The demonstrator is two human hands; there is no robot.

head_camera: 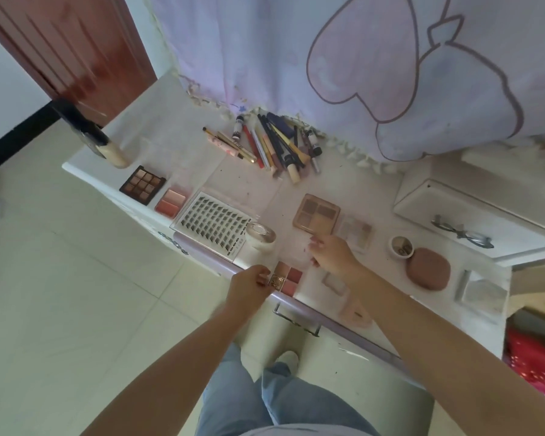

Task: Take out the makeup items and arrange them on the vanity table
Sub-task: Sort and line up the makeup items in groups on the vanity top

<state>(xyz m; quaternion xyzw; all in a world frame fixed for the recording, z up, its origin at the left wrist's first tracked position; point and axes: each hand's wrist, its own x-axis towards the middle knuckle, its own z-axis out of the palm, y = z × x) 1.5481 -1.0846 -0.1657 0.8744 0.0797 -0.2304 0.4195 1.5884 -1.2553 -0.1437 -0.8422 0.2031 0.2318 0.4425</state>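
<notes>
The left hand [253, 283] pinched the near-left edge of a small pink palette [286, 281] lying at the front edge of the vanity table [249, 180]. The right hand [329, 254] hovered just right of that palette with fingers loosely curled, holding nothing. Left of the palette stood a white jar [258, 239] touching a lash tray [213, 223]. Beyond the palette lay a beige palette [316, 215], and farther back a pile of pencils and brushes [276, 144].

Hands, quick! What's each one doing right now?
Left hand: pinching the small pink palette at the table's front edge.
Right hand: holding nothing, fingers loosely curled above the table.
</notes>
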